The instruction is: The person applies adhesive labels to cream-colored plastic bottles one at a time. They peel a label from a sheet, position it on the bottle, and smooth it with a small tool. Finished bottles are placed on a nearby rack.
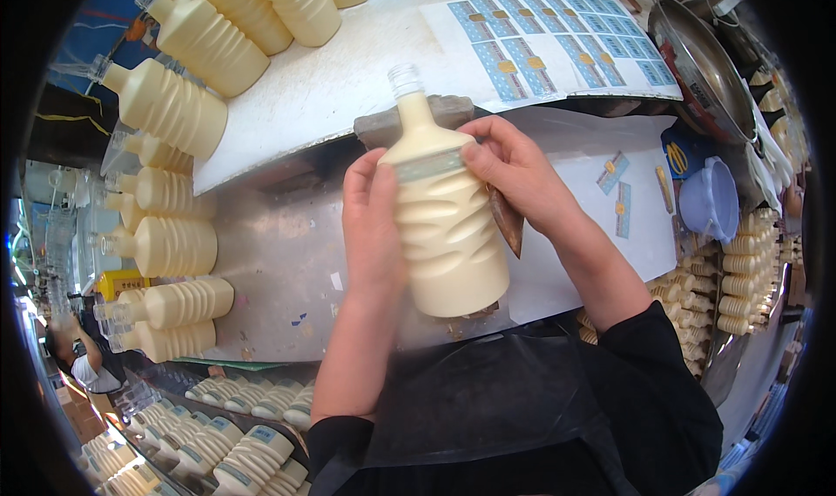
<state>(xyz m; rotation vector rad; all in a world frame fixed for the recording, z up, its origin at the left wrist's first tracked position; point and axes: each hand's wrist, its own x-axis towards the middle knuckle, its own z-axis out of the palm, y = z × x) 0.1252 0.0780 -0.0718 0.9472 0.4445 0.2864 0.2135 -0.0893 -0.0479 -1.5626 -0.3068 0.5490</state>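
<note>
A cream-coloured ribbed bottle with a clear threaded neck is in front of me, tilted with its neck pointing away. My left hand grips its left side near the shoulder. On the opposite side my right hand presses thumb and fingers against the shoulder. Between the two thumbs, a pale greenish label band lies across the bottle. A brown pointed flat tool sticks out under my right hand, apparently tucked in its fingers. Behind the bottle's neck sits a grey lumpy block, partly covered.
Sheets of blue labels lie on the raised white board. Similar bottles stand along the left side, with several in crates below. Loose label pieces, a purple basin and a metal pan are at right.
</note>
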